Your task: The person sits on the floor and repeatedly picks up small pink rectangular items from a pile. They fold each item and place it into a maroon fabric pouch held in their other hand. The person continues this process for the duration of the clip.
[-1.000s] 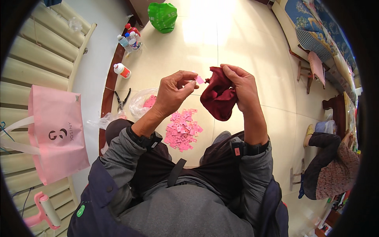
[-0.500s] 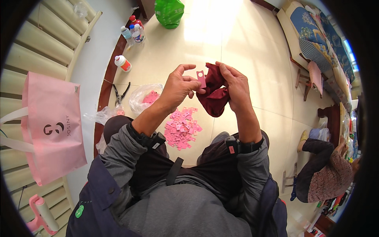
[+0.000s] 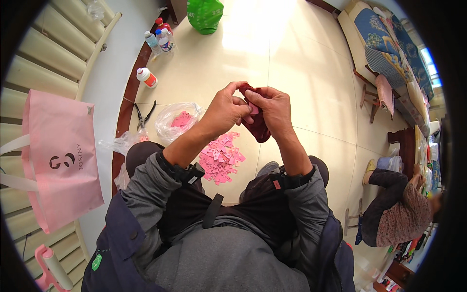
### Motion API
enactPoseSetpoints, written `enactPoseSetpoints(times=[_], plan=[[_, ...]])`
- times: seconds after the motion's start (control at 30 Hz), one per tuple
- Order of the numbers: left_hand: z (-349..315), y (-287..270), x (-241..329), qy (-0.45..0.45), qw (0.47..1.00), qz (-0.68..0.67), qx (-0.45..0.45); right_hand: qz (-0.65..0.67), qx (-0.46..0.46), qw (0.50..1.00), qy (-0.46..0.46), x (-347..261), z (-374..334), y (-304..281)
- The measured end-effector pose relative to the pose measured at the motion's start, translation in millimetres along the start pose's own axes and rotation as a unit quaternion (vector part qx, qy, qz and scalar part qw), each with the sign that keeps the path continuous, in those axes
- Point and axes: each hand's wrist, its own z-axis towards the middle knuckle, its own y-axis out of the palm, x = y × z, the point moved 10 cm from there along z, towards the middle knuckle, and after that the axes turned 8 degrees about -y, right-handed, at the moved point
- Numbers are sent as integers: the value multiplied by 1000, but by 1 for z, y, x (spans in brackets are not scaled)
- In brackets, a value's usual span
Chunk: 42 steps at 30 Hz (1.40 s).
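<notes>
My right hand (image 3: 273, 108) is closed on a dark red cloth piece (image 3: 258, 130), its thumb pressing near the top edge. My left hand (image 3: 227, 106) meets it there, fingers pinching a small pink card tag (image 3: 253, 108) that lies against the cloth. The fingers of both hands hide most of the tag and the cloth's upper part. On the floor below, between my knees, lies a loose heap of pink tags (image 3: 221, 158). More pink tags (image 3: 182, 119) sit in a clear plastic bag (image 3: 165, 115) left of my left forearm.
Black-handled pliers (image 3: 143, 117) lie by the left wall, with a white bottle (image 3: 147, 77) and several other bottles (image 3: 159, 43) beyond. A green bag (image 3: 204, 17) stands farther off. A pink tote bag (image 3: 65, 160) is at the left. Another person (image 3: 401, 209) sits at the right.
My hands have come together, and the tag in my left hand has moved from beside the cloth onto it. The right hand has shifted left with the cloth.
</notes>
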Motion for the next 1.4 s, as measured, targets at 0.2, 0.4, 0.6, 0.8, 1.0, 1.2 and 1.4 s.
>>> enactPoseSetpoints(times=[0.2, 0.4, 0.6, 0.8, 1.0, 1.2, 1.4], plan=[[2, -8, -5, -4, 1000, 1, 25, -9, -39, 999, -18, 0, 1, 2], [10, -39, -19, -55, 987, -100, 109, 72, -2, 997, -7, -1, 6, -9], [16, -18, -11, 27, 990, -135, 17, 104, -45, 993, 15, 1, 2, 0], [13, -24, -11, 18, 992, -108, 67, 164, -17, 986, 27, 1, 3, -3], [3, -5, 16, 62, 966, -238, -84, 263, -39, 964, 24, -7, 4, -2], [1, 6, 15, 91, 991, -92, -43, 246, -50, 967, 36, -5, 1, -4], [-1, -4, 18, 94, 989, -110, -11, 200, 9, 980, -4, -18, -1, -17]])
